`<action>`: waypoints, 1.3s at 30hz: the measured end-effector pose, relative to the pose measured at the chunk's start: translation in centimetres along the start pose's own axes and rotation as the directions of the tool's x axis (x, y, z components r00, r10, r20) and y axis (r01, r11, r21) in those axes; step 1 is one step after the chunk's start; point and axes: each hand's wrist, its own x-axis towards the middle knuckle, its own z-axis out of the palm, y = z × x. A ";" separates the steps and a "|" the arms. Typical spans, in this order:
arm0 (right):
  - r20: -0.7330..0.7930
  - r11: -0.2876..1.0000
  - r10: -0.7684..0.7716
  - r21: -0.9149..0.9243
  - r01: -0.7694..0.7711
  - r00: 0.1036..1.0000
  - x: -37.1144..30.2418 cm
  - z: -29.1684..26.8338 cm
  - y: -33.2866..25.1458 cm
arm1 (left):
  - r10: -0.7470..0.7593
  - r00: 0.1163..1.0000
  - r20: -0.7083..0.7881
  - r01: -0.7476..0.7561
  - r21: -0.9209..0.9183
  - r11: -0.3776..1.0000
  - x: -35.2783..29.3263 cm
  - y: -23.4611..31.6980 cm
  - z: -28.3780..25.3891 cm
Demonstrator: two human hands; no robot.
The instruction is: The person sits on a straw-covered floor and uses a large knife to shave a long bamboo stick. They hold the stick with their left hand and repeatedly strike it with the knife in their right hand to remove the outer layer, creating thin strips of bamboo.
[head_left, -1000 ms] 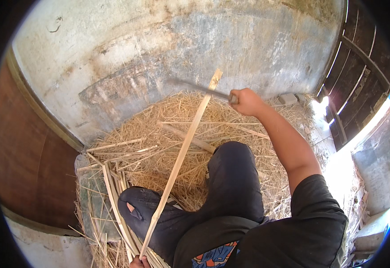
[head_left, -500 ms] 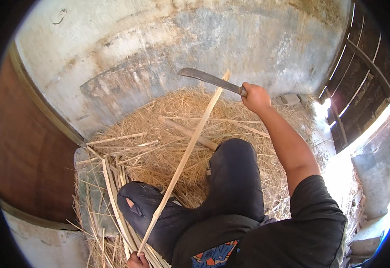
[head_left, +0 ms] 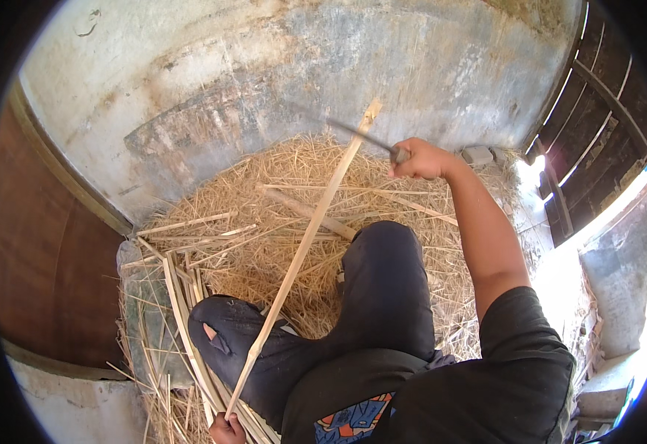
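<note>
A long, pale split bamboo strip (head_left: 306,248) slants across my left thigh, its far end raised toward the wall. My left hand (head_left: 227,429), partly cut off at the lower edge, is closed around its near end. My right hand (head_left: 421,160) grips the handle of a machete (head_left: 368,138). The blade shows thin and blurred, crossing the strip just below its far tip; whether it touches the strip I cannot tell.
Shavings and thin splints (head_left: 227,185) cover the floor. A round wooden stick (head_left: 312,213) lies beyond my knees. Several bamboo strips (head_left: 183,311) are bundled left of my leg. A stained wall (head_left: 264,89) stands ahead, a brown panel (head_left: 49,259) left, dark slats (head_left: 597,111) right.
The machete has turned from showing its broad side to a thin, blurred edge, and my right hand has dropped slightly. The bamboo strip stays in my left hand, its far end a little higher.
</note>
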 end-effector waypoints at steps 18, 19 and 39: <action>-0.217 0.987 -0.049 -0.161 0.014 0.975 -0.5 1.1 2.8 | -0.007 0.996 0.086 0.006 0.016 1.000 1.2 -1.2 0.4; -0.218 0.977 -0.062 -0.211 0.016 0.974 -0.8 1.3 2.9 | 0.013 0.996 0.090 -0.015 0.025 1.000 0.9 -1.3 0.3; -0.241 0.969 0.154 0.225 -0.099 0.958 -0.1 3.1 3.9 | 0.072 0.997 0.002 -0.071 -0.079 0.994 0.6 -1.7 1.0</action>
